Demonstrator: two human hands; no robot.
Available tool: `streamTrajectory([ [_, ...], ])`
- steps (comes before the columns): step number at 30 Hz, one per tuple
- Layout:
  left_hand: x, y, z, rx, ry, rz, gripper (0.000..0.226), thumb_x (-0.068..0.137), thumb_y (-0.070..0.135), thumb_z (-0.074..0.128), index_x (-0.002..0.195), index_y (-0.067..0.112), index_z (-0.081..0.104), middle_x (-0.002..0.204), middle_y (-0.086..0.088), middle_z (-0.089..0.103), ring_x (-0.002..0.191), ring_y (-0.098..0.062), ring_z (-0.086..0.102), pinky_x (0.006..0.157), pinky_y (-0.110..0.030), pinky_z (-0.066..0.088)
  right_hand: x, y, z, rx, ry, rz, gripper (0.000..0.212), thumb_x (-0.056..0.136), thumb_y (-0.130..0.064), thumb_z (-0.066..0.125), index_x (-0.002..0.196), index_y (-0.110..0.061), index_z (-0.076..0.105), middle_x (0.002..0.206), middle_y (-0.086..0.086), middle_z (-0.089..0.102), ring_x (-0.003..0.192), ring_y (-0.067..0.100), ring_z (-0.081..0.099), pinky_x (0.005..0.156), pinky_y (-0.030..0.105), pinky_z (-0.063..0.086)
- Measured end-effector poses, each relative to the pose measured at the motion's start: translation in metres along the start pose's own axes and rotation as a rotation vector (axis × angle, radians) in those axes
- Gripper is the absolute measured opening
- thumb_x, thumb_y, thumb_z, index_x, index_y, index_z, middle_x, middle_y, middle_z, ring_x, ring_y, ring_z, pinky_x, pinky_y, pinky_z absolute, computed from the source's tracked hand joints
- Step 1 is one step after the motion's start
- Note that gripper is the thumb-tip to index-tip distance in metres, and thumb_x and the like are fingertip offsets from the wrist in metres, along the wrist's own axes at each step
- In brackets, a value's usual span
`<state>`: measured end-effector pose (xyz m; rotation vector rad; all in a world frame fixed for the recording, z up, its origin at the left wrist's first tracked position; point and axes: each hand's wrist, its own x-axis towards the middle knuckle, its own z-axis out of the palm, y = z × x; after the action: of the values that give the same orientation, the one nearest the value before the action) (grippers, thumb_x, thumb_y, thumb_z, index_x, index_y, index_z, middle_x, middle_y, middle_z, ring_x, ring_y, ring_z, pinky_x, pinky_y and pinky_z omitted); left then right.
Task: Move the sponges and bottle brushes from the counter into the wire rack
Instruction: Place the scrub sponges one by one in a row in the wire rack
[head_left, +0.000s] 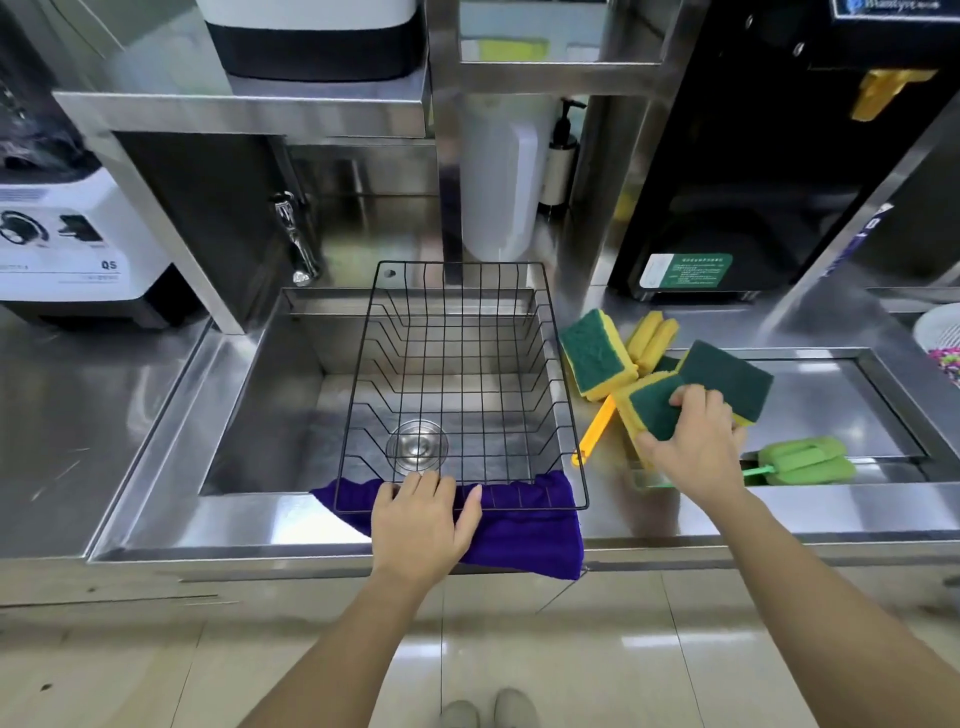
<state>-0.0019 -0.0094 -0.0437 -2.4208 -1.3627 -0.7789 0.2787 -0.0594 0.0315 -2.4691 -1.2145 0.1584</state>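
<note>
"QS" printed on white blender base (72, 249), far left of left grip (423, 525). Green label (685, 271) on black machine: text unreadable.

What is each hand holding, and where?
The right hand grips a sponge by its near edge; the left hand holds nothing, resting on the purple cloth.

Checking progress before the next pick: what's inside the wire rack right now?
Nothing yet. The wire rack holds no sponges or brushes; through its mesh only the sink floor and drain show. The left hand and a purple cloth cover its front edge.
</note>
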Motion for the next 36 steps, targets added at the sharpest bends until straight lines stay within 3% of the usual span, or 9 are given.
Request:
streamTrajectory([
  [5,0.012,-0.007,0.002,-0.025,-0.002,-0.003,0.055,0.096,0.043,0.04,0.053,0.012,0.055,0.05,-0.001,0.051,0.048,-0.023,0.049,0.052,-0.032,0.037,0.008,-0.035,-0.014,0.276,0.028,-0.103,0.049,0.078,-0.022,0.068,0.118,-0.004,0.047,0.116,0.015,0.049,0.113,0.029,0.045,0.093,0.037,0.04],
  [9,0.01,-0.012,0.003,-0.03,0.023,0.007,0.048,0.094,0.04,0.044,0.057,0.012,0.056,0.052,-0.001,0.052,0.051,-0.023,0.05,0.054,-0.032,0.038,0.009,-0.065,-0.017,0.304,0.0,-0.261,0.051,0.08,-0.028,0.069,0.121,-0.006,0.049,0.118,0.011,0.053,0.115,0.024,0.045,0.094,0.028,0.035],
  [11,0.009,-0.012,0.004,-0.034,0.045,-0.005,0.048,0.096,0.039,0.042,0.058,0.012,0.055,0.052,-0.001,0.051,0.051,-0.022,0.05,0.054,-0.032,0.037,0.006,-0.082,-0.012,0.312,-0.06,-0.313,0.055,0.079,-0.032,0.071,0.123,-0.008,0.049,0.121,0.008,0.053,0.117,0.022,0.045,0.098,0.031,0.037],
  [15,0.006,-0.012,0.005,-0.046,0.081,0.003,0.053,0.101,0.038,0.035,0.061,0.012,0.057,0.055,-0.001,0.054,0.053,-0.021,0.051,0.056,-0.033,0.036,-0.005,-0.117,0.013,0.242,-0.216,-0.461,0.061,0.075,-0.036,0.073,0.124,-0.01,0.049,0.125,0.006,0.054,0.117,0.023,0.047,0.102,0.039,0.038],
  [19,0.005,-0.013,0.003,-0.065,0.129,0.04,0.045,0.099,0.034,0.041,0.063,0.013,0.058,0.058,0.0,0.055,0.055,-0.019,0.05,0.058,-0.032,0.032,-0.012,-0.142,0.048,0.156,-0.44,-0.528,0.067,0.074,-0.04,0.073,0.13,-0.019,0.043,0.134,0.0,0.049,0.124,0.021,0.04,0.105,0.043,0.034],
  [22,0.003,-0.015,0.005,-0.081,0.127,0.07,0.04,0.097,0.03,0.044,0.065,0.013,0.058,0.06,-0.001,0.056,0.057,-0.02,0.051,0.059,-0.032,0.032,-0.014,-0.153,0.071,0.168,-0.593,-0.545,0.07,0.073,-0.033,0.075,0.133,-0.021,0.04,0.138,0.0,0.045,0.127,0.022,0.035,0.106,0.039,0.034],
  [28,0.002,-0.014,0.005,-0.118,0.112,0.073,0.032,0.094,0.027,0.047,0.067,0.014,0.06,0.068,-0.002,0.062,0.061,-0.02,0.054,0.057,-0.032,0.04,-0.018,-0.172,0.095,0.108,-0.761,-0.705,0.049,0.083,-0.022,0.065,0.129,-0.023,0.048,0.137,0.0,0.044,0.122,0.022,0.035,0.105,0.034,0.033],
  [33,0.002,-0.014,0.006,-0.101,0.097,0.06,0.032,0.094,0.028,0.048,0.067,0.015,0.059,0.067,-0.001,0.06,0.06,-0.02,0.051,0.056,-0.032,0.037,-0.006,-0.174,0.094,0.066,-0.858,-0.769,0.041,0.084,-0.022,0.065,0.124,-0.021,0.056,0.135,-0.001,0.048,0.11,0.01,0.035,0.099,0.022,0.026],
  [36,0.003,-0.014,0.004,-0.082,0.092,0.069,0.031,0.092,0.028,0.049,0.066,0.015,0.058,0.065,-0.002,0.057,0.063,-0.02,0.051,0.057,-0.032,0.036,-0.004,-0.181,0.089,-0.006,-0.89,-0.764,0.039,0.088,-0.029,0.06,0.126,-0.026,0.056,0.141,-0.004,0.045,0.124,0.016,0.038,0.109,0.032,0.026],
])
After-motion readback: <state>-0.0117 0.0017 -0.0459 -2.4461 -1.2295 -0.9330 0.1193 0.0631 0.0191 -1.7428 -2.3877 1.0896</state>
